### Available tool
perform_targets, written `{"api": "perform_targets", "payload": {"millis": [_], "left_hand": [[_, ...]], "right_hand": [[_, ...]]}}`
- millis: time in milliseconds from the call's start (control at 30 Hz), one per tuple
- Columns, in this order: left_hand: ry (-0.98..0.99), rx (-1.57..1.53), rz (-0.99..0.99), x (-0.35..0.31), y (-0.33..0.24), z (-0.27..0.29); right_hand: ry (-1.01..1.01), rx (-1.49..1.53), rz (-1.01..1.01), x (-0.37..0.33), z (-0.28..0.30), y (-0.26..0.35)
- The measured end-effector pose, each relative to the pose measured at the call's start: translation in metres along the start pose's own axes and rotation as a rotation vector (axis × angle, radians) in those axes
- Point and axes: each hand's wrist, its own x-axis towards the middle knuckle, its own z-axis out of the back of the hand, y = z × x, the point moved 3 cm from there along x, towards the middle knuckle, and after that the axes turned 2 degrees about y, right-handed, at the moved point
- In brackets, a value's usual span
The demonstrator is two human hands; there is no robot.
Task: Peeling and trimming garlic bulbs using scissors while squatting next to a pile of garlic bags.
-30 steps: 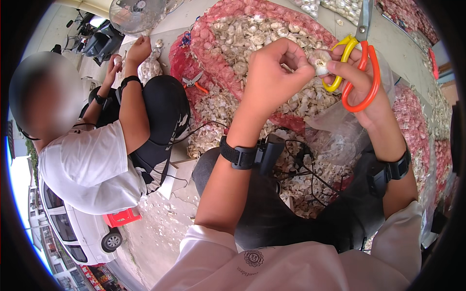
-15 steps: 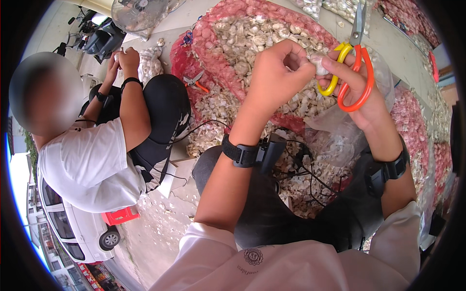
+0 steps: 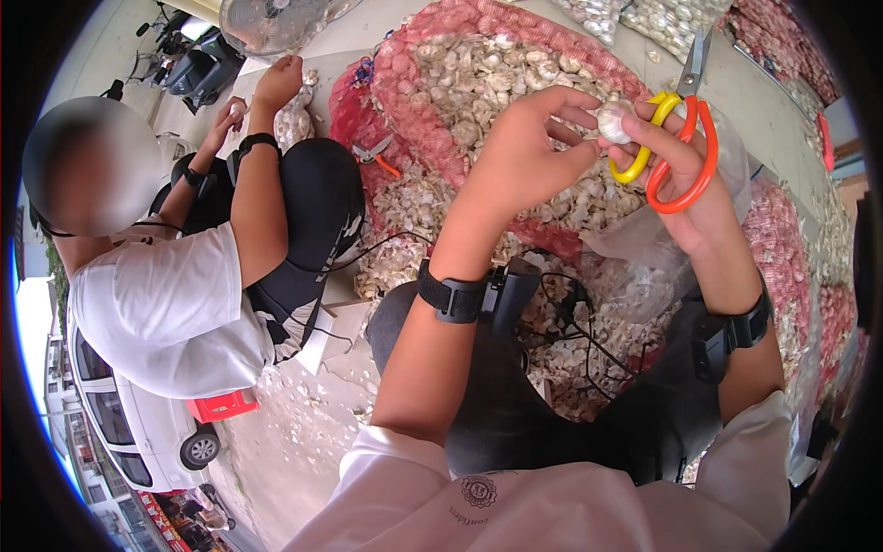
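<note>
Head view: the right hand (image 3: 685, 175)'s grip pinches a garlic bulb (image 3: 613, 122) and also carries scissors (image 3: 689, 85); the left hand (image 3: 527, 152)'s grip, loosely curled, partly open, is just beside the bulb, contact unclear; behind lies a red mesh sack (image 3: 409, 97)

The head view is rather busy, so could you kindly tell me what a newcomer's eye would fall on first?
Probably the yellow-and-orange scissors, at the upper right in the right grip, which also pinches a white bulb. Next, the red net sack at upper centre, with garlic in it. Then perhaps the white-shirted person, large at the left.
</note>
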Motion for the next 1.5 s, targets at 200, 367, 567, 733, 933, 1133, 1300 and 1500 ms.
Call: {"api": "perform_targets", "payload": {"millis": [200, 367, 567, 733, 933, 1133, 1300, 1500], "left_hand": [[0.063, -0.171, -0.114, -0.001, -0.014, -0.006], [-0.057, -0.295, -0.147, -0.003, -0.017, -0.009], [-0.105, -0.257, -0.2, -0.002, -0.015, -0.012], [-0.098, -0.267, -0.188, -0.003, -0.017, -0.012], [-0.111, -0.274, -0.168, -0.004, -0.014, -0.012], [-0.101, -0.333, -0.169, -0.004, -0.014, -0.012], [-0.088, -0.267, -0.174, -0.005, -0.022, -0.013], [-0.136, -0.191, -0.174, -0.006, -0.02, -0.017]], "right_hand": [[-0.027, 0.025, 0.028, 0.002, 0.007, 0.0], [-0.009, -0.049, 0.057, 0.001, 0.011, -0.003], [0.024, -0.046, 0.049, 0.0, 0.009, 0.001], [0.043, -0.012, 0.036, 0.0, 0.012, 0.0], [0.037, -0.001, 0.03, -0.003, 0.008, 0.0], [0.034, 0.015, 0.022, -0.002, 0.009, 0.0], [0.009, -0.022, 0.053, -0.003, 0.008, 0.002], [0.018, -0.034, 0.084, -0.003, 0.01, 0.0]]}}
